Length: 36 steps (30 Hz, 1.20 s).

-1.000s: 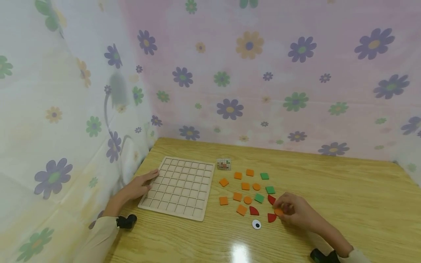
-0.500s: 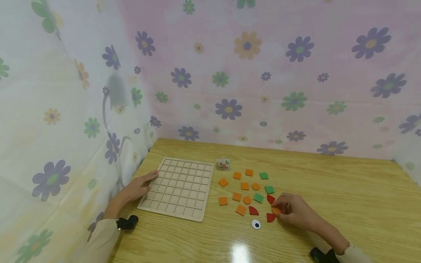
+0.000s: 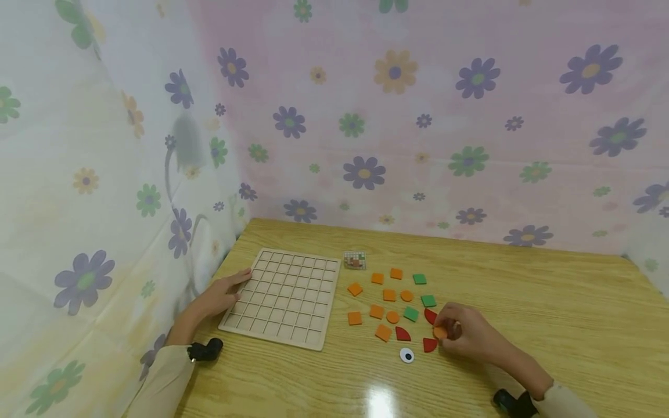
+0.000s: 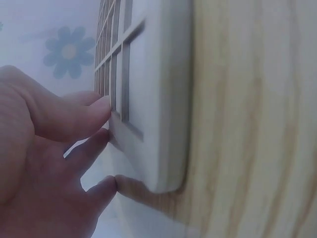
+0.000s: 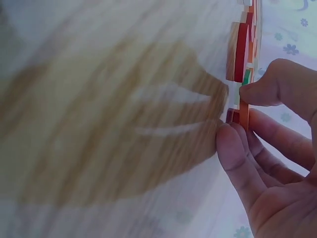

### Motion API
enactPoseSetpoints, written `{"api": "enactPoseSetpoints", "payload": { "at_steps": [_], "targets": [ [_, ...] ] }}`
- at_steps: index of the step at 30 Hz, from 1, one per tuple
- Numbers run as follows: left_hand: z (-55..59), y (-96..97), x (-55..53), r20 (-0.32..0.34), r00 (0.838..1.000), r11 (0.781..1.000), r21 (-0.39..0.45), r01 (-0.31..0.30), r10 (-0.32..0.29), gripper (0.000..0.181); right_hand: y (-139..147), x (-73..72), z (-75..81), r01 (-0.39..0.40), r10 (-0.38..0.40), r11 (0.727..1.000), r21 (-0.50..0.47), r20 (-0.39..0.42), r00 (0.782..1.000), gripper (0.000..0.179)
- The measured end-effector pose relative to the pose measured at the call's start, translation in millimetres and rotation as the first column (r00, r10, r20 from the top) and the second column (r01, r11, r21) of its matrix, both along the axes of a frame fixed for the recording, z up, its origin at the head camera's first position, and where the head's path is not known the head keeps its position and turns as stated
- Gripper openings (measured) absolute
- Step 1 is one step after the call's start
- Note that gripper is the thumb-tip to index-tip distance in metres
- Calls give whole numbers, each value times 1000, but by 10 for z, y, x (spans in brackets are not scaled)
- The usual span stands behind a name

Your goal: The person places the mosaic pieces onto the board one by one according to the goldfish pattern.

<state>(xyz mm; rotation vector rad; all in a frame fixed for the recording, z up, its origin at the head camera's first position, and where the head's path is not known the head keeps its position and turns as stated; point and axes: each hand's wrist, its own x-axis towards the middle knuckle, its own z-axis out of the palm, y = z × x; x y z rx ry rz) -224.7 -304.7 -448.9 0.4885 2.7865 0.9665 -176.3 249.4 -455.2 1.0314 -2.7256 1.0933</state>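
Note:
At the left edge of a pale wooden grid board [image 3: 282, 299], my left hand [image 3: 218, 297] rests with its fingers extended. In the left wrist view, the thumb [image 4: 91, 116] touches the board's rim and the other fingertips lie by its side and the table. My right hand [image 3: 470, 334] pinches an orange disc [image 3: 440, 332] between thumb and fingers, low over the table. In the right wrist view, this orange piece [image 5: 244, 116] shows edge-on. Red quarter-round pieces [image 3: 430, 345] lie right beside that hand, one partly behind its fingertips. A white eye disc [image 3: 406, 355] lies nearby.
Several orange squares [image 3: 383, 332] and orange discs [image 3: 406, 296] lie flat between board and right hand, with green pieces [image 3: 428, 301] among them. A small pattern card [image 3: 355, 260] lies by the board's far right corner. A flowered curtain [image 3: 418, 145] borders the table's back and left.
My right hand has shifted very slightly left and away from me with the orange disc in its fingers. My left hand keeps its place on the board's edge.

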Motion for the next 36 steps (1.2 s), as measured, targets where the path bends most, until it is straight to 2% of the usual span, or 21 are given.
{"api": "enactPoseSetpoints", "payload": {
  "at_steps": [8, 13, 18, 22, 28, 36],
  "targets": [
    [10, 3, 8, 24, 1000, 1000, 14, -8, 8, 58, -22, -32, 37, -27, 28, 999, -36, 24, 999, 21],
    [7, 10, 6, 24, 1000, 1000, 23, -11, 11, 60, -132, -75, 124, -60, 63, 995, -77, 41, 997, 15],
    [12, 11, 12, 17, 1000, 1000, 22, -6, 6, 59, -376, -144, 238, -53, 54, 997, -62, 12, 998, 16],
    [18, 14, 22, 18, 1000, 1000, 30, -5, 5, 59, -596, -223, 288, -83, 82, 995, -62, -17, 996, 16],
    [22, 21, 37, 23, 1000, 999, 29, -12, 11, 59, -910, -347, 352, -118, 119, 991, -66, 5, 993, 17],
    [14, -6, 17, -2, 1000, 1000, 8, -6, 6, 60, -1324, -467, 422, -169, 168, 982, -85, -19, 986, 15]
  ]
}}
